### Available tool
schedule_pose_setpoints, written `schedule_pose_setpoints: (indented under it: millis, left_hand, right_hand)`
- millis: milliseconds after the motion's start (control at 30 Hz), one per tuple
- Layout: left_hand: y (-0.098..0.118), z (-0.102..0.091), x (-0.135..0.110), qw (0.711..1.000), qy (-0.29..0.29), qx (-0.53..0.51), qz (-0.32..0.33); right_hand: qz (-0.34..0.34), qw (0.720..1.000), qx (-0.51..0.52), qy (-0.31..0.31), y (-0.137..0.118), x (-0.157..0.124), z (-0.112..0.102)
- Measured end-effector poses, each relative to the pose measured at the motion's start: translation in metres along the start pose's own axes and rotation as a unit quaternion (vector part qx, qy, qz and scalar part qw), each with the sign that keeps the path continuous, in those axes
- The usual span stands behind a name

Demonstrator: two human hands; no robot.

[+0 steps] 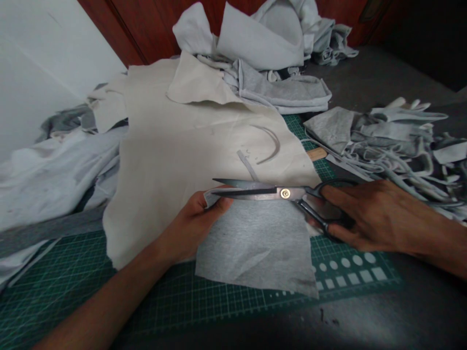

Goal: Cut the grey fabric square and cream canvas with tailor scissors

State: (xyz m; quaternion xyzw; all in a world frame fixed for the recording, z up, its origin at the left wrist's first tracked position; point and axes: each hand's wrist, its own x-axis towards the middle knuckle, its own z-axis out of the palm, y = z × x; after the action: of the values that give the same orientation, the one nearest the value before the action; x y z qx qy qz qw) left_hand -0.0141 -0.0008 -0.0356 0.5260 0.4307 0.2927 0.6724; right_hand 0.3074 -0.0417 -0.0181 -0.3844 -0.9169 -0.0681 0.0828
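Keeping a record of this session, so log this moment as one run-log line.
left hand: pinches edge of grey fabric | right hand: holds tailor's shears, blades slightly open | beneath: cream fabric, green cutting mat

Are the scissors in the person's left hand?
No, the long black steel scissors sit in the right hand, while the left hand pinches grey fabric.

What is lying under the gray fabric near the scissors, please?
The gray fabric lies on the green cutting mat, and its upper part seems to overlap the cream fabric. The mat's grid and the cloth beneath it are covered, so they cannot be seen.
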Motion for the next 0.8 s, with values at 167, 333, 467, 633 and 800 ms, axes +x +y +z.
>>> schedule_pose_setpoints:
  millis: [167, 333, 467, 633, 800]
  left_hand:
    - [0.0007, 0.0019, -0.0007, 1.0, 0.013, -0.016, -0.017]
    - [0.0019, 0.0031, -0.002, 0.999, 0.04, -0.004, -0.028]
    - [0.001, 0.0038, -0.0022, 0.998, 0.051, -0.001, -0.036]
    - [0.0014, 0.0047, -0.0023, 0.997, 0.056, -0.018, -0.044]
    - [0.0012, 0.0031, -0.0021, 0.998, 0.046, -0.014, -0.041]
  right_hand:
    - [0.0, 1.0, 0.0, -0.016, 0.0, -0.0019, 0.0004]
    - [0.017, 0.999, -0.008, -0.046, -0.0011, -0.0053, 0.0002]
    - [0.019, 0.999, 0.007, -0.043, -0.0004, -0.0065, 0.0015]
    - [0.025, 0.998, 0.014, -0.057, 0.0001, -0.0067, 0.002]
    - [0.027, 0.998, 0.014, -0.056, 0.0001, -0.0065, 0.0021]
